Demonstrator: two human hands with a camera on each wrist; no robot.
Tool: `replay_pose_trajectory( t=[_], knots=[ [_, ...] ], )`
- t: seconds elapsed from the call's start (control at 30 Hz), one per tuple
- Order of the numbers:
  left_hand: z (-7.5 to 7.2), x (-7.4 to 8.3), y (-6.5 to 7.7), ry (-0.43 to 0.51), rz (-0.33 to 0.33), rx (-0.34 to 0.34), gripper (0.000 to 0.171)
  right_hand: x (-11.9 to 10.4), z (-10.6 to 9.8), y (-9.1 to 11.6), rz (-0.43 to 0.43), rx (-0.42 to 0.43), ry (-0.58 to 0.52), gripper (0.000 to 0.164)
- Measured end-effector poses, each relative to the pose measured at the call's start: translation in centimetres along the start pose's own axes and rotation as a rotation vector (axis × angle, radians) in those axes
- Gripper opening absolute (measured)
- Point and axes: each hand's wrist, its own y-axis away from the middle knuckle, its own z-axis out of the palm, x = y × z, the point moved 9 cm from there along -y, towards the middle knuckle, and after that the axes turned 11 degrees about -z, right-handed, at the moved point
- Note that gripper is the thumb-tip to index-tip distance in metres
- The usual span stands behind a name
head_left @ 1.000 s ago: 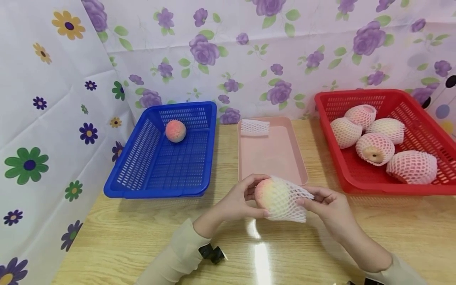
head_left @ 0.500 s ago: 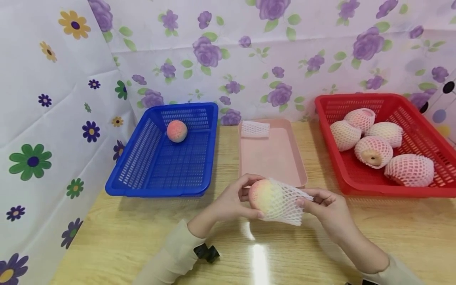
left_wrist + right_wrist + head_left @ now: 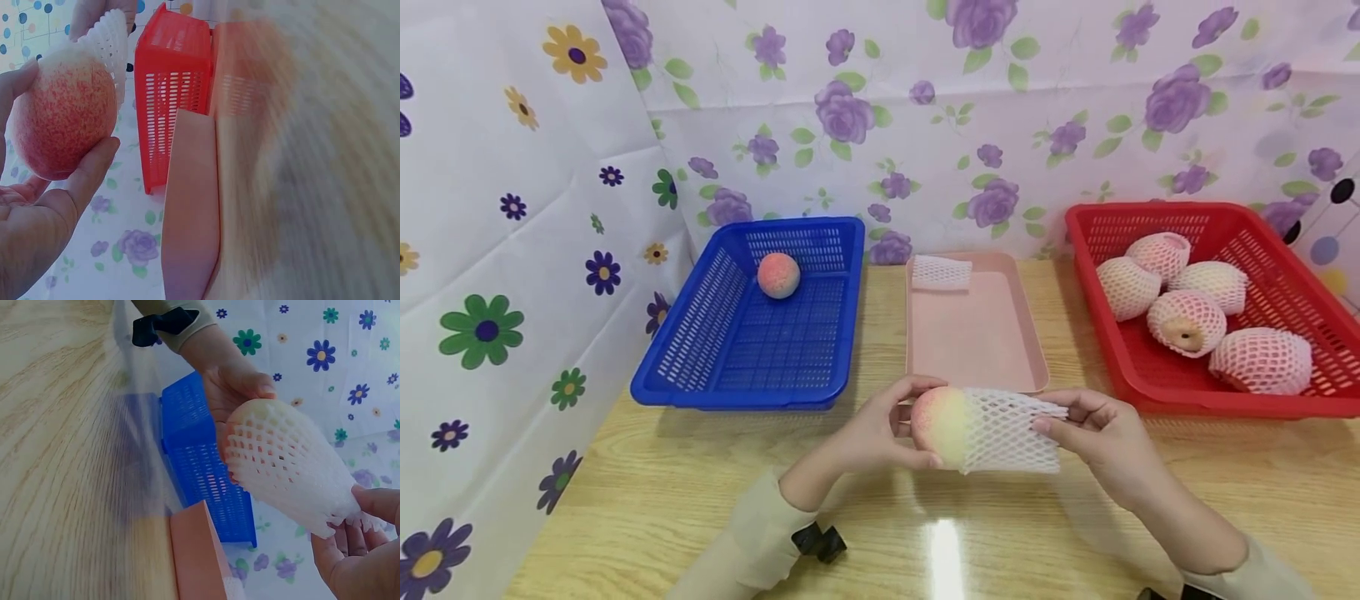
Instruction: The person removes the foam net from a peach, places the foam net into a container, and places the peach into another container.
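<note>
My left hand [image 3: 880,433] grips a pink and yellow peach [image 3: 938,427] by its pink end, thumb below and fingers above and behind. A white foam net sleeve [image 3: 1011,433] fits over the peach's right side, and its slack end trails to the right. My right hand [image 3: 1101,437] pinches that slack end between thumb and fingers. In the left wrist view the peach's bare, red-speckled end [image 3: 65,119] faces the camera. The right wrist view shows the foam net [image 3: 281,456] stretched from the peach to my right fingers.
A blue basket [image 3: 741,400] at the left contains one bare peach [image 3: 778,276]. Behind my hands lies a pink tray [image 3: 977,337] with another white foam net [image 3: 942,273] in it. At the right, a red basket [image 3: 1225,407] holds several fruits in foam nets.
My left hand has shifted left with the peach, while the right hand keeps the net's end. The net now covers less of the peach, and more bare skin shows.
</note>
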Motion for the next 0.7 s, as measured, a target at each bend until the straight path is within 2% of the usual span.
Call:
replay_pose_trajectory(
  t=[0.27, 0.5, 0.7],
  knots=[
    [-0.2, 0.7, 1.6, -0.027, 0.009, 0.041, 0.078, -1.6, 0.3, -0.1, -0.017, -0.051, 0.072, 0.033],
    [-1.3, 2.9, 3.2, -0.095, 0.079, 0.106, 0.078, -3.0, 0.2, -0.9, 0.001, -0.070, 0.188, 0.029],
    [-3.2, 5.2, 4.2, -0.138, 0.131, 0.176, 0.077, -4.7, 0.8, -2.5, -0.005, -0.075, 0.293, 0.026]
  ],
)
